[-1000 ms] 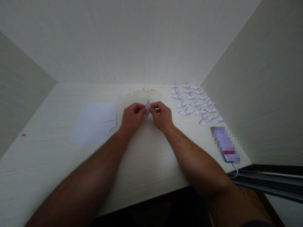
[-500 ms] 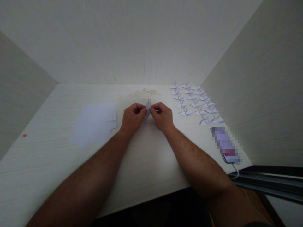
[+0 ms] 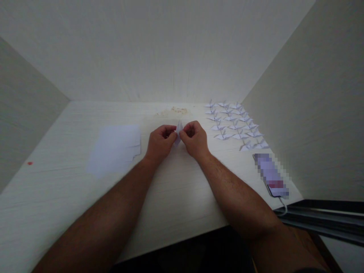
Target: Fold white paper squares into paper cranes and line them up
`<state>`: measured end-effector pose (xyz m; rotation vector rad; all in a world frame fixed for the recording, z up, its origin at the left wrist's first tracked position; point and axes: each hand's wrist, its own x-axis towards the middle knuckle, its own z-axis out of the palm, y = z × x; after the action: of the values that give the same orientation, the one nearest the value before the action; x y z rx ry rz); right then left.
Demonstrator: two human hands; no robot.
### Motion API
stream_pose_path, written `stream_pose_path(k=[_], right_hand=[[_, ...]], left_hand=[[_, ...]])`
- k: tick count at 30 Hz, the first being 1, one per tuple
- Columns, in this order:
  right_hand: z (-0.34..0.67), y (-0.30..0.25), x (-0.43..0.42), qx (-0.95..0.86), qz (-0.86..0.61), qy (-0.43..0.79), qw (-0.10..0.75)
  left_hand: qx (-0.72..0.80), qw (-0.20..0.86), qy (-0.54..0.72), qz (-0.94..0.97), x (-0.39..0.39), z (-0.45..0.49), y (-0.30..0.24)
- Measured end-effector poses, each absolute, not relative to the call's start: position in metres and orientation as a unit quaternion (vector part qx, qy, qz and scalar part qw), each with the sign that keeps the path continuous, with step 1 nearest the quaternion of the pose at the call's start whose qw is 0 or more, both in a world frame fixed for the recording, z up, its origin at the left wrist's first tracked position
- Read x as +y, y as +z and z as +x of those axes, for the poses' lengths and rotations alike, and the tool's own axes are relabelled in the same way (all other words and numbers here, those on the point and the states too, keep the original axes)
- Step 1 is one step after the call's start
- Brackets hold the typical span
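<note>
A small folded piece of white paper [image 3: 178, 131] stands pinched between both hands above the middle of the pale wooden desk [image 3: 170, 197]. My left hand [image 3: 160, 142] grips its left side with curled fingers. My right hand [image 3: 194, 139] grips its right side, fingers closed against the thumb. Most of the paper is hidden between the fingertips; only a pointed tip shows above them.
A stack of white paper sheets [image 3: 115, 148] lies left of the hands. Several finished paper cranes [image 3: 234, 125] stand in rows at the back right. A phone [image 3: 270, 175] with a cable lies near the right edge. White walls enclose the desk on three sides.
Both hands stay closed on the folded paper and have shifted only slightly; the right fingers have curled a little tighter around it.
</note>
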<state>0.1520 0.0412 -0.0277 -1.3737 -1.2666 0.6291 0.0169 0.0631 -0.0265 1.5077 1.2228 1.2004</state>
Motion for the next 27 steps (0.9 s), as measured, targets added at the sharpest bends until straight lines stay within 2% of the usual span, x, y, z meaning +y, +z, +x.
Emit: stream_pose_path(k=[10,15,27], right_hand=[[0.1543,-0.0323,0.0427,-0.577,-0.542,0.288,0.539],[0.1567,-0.0369,0.0466,-0.562,-0.509,0.351,0.550],[0.1597,-0.0359,0.0461,-0.530,-0.514,0.405,0.540]], left_hand=[[0.466,0.495,0.488,0.547,0.0637,0.0164,-0.0255],[0.405,0.538,0.489,0.554,0.0655,0.0158,-0.0297],[0.424,0.522,0.508,0.538,0.0657,0.0140,-0.0330]])
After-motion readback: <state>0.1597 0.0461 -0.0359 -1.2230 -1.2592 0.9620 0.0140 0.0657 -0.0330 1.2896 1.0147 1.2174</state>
